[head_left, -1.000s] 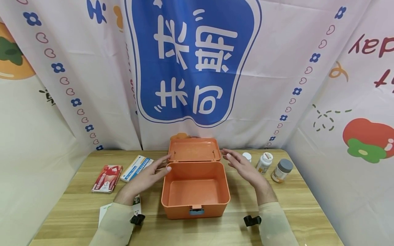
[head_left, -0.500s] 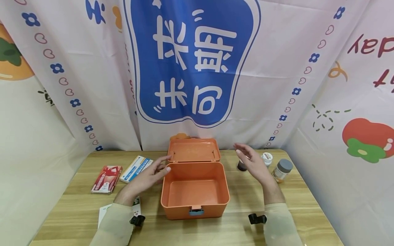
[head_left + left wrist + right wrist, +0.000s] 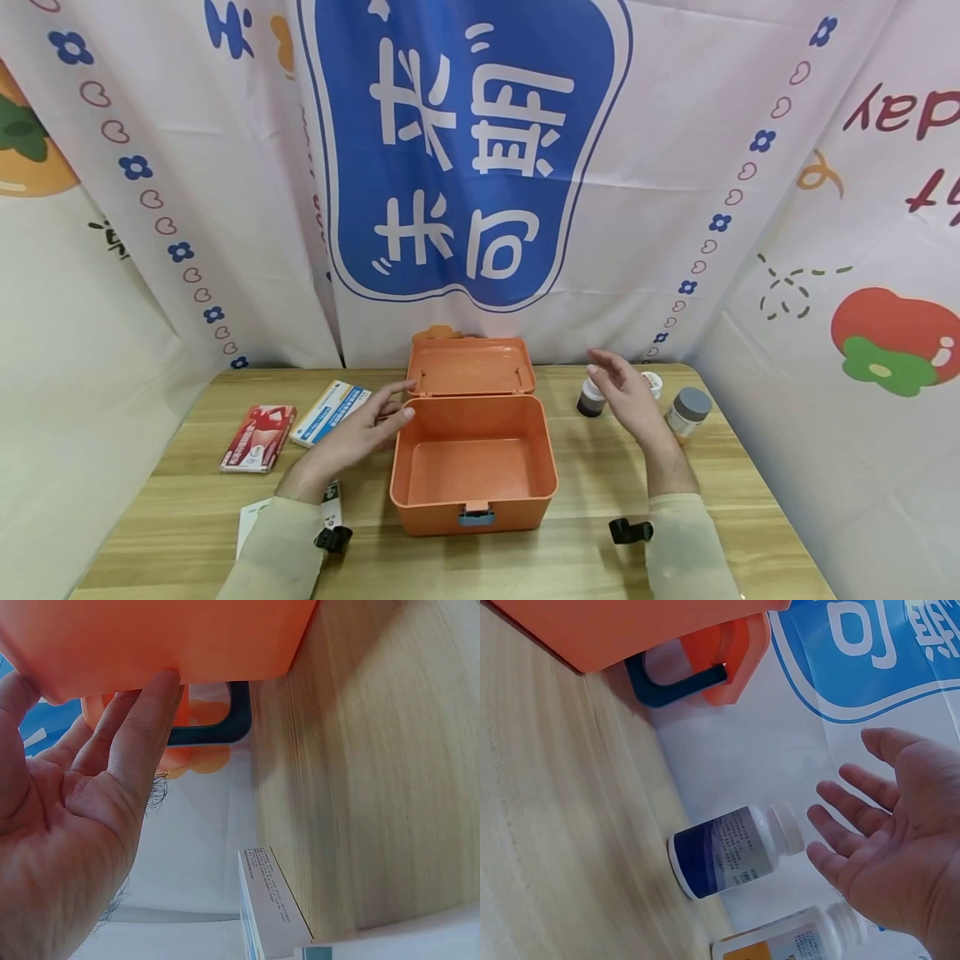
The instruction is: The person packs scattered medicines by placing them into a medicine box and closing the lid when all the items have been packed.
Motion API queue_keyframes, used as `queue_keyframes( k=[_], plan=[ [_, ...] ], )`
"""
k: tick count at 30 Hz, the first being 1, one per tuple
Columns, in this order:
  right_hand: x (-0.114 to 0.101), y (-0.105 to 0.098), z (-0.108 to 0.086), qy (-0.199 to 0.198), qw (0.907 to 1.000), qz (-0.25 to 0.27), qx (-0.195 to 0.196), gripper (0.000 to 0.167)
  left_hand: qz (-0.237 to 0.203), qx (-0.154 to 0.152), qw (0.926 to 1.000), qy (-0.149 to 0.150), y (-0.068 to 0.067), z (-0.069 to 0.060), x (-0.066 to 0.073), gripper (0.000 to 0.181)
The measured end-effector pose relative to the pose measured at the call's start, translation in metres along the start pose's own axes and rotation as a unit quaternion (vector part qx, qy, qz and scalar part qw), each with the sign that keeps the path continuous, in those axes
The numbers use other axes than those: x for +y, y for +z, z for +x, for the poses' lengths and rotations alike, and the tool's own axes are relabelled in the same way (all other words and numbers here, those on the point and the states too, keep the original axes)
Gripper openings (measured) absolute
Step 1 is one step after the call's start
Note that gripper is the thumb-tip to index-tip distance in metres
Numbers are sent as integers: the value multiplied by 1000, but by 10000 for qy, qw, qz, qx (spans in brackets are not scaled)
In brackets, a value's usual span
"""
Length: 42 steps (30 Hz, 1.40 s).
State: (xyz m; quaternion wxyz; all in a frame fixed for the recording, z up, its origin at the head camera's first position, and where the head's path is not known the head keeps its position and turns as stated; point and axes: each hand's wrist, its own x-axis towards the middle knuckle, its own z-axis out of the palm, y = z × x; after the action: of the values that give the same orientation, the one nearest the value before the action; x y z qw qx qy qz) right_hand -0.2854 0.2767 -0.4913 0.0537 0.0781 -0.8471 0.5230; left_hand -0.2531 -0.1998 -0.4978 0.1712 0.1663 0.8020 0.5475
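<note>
An orange box point(image 3: 427, 521) with a blue-grey latch stands on the table, its lid point(image 3: 472, 367) tipped back and its inside bare. My left hand point(image 3: 358, 437) rests against the box's left rear side. In the left wrist view its fingertips point(image 3: 161, 686) touch the orange wall. My right hand point(image 3: 632, 408) hovers right of the box with loosely bent fingers and nothing in it. Just beyond it stands a white-capped bottle point(image 3: 724, 853) with a dark blue label, apart from the fingers. A second white bottle point(image 3: 787, 941) with an orange label patch is partly hidden behind the right hand.
A grey-capped jar point(image 3: 688, 410) stands at the right, partly behind my right forearm. Left of the box lie a red carton point(image 3: 257, 437), a blue-and-white carton point(image 3: 330, 408) and a white carton point(image 3: 251, 521) partly under my left sleeve. A printed curtain point(image 3: 637, 250) hangs behind the table.
My right hand has moved right, away from the open lid, and now hangs near the bottles. The dark-labelled bottle has come into view. My left hand stays at the box.
</note>
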Motion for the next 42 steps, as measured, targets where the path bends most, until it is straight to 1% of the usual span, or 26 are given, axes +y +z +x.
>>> queue_keyframes(
  k=[5, 9, 13, 16, 17, 20, 23, 24, 29, 33, 36, 40, 42],
  plan=[
    [4, 2, 2, 268, 9996, 121, 50, 60, -7, 45, 10000, -19, 0, -1, 0, 68],
    [5, 3, 1, 447, 9984, 347, -17, 61, -15, 36, 10000, -31, 0, -1, 0, 68],
    [8, 4, 1, 476, 9980, 386, -133, 64, -10, 12, 10000, -36, -1, -1, -2, 69],
    [12, 5, 3, 439, 9984, 330, -136, 64, 75, -44, 9999, 53, -3, -1, -3, 72],
    [12, 5, 3, 438, 9983, 344, -150, 64, 116, -107, 9996, 216, -6, 2, -10, 72],
    [13, 6, 4, 462, 9978, 445, -187, 64, 155, -152, 9993, 301, -7, 1, -10, 73],
    [13, 6, 3, 484, 9971, 494, -306, 65, 66, -115, 9997, 226, -6, 0, -9, 71],
    [13, 7, 3, 470, 9971, 489, -330, 65, 40, -51, 10000, 62, -3, -2, -3, 72],
    [15, 7, 3, 426, 9974, 406, -420, 63, -42, 42, 10000, -64, 0, -2, 0, 68],
    [15, 8, 2, 384, 9974, 377, -475, 59, -49, 43, 10000, -75, 1, -3, 2, 68],
    [15, 8, 2, 324, 9971, 404, -563, 56, 2, 5, 10000, -30, 0, -1, 0, 69],
    [19, 8, 2, 354, 9962, 481, -640, 55, -48, -3, 10000, -67, -1, 0, -2, 70],
    [20, 8, 2, 365, 9960, 489, -655, 56, -50, -39, 10000, -37, -1, 0, -2, 72]
  ],
)
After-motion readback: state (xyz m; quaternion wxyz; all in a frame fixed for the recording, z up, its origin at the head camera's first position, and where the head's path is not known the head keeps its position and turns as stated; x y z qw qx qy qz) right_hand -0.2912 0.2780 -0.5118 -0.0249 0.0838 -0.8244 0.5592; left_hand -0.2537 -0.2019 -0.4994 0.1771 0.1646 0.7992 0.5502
